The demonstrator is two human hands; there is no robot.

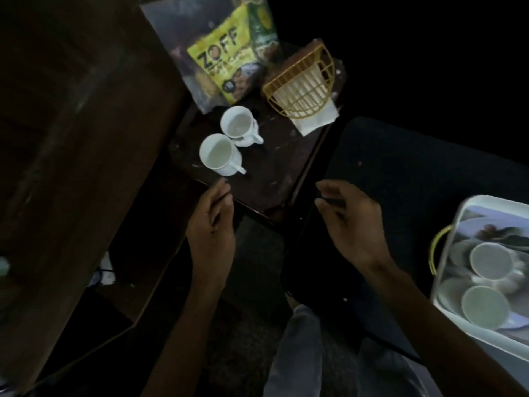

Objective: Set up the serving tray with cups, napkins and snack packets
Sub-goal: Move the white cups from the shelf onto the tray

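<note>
A dark brown serving tray (274, 179) lies ahead of me in dim light. Two empty white cups (217, 151) (237, 121) stand side by side on its left half. A yellow snack packet (223, 61) inside a clear bag leans at the tray's far left, with a green packet (262, 21) behind it. A yellow napkin holder (300, 81) with white napkins (315, 118) lies at the far right corner. My left hand (211, 224) curls around the tray's near left edge. My right hand (352, 224) is closed on a dark rim at the near right edge.
A large dark wooden cabinet (71, 138) fills the left side. A dark cushioned seat (415, 173) lies to the right of the tray. At the far right stands a white tub (446, 282) with a yellow handle, holding plates and round lids. My knees are below.
</note>
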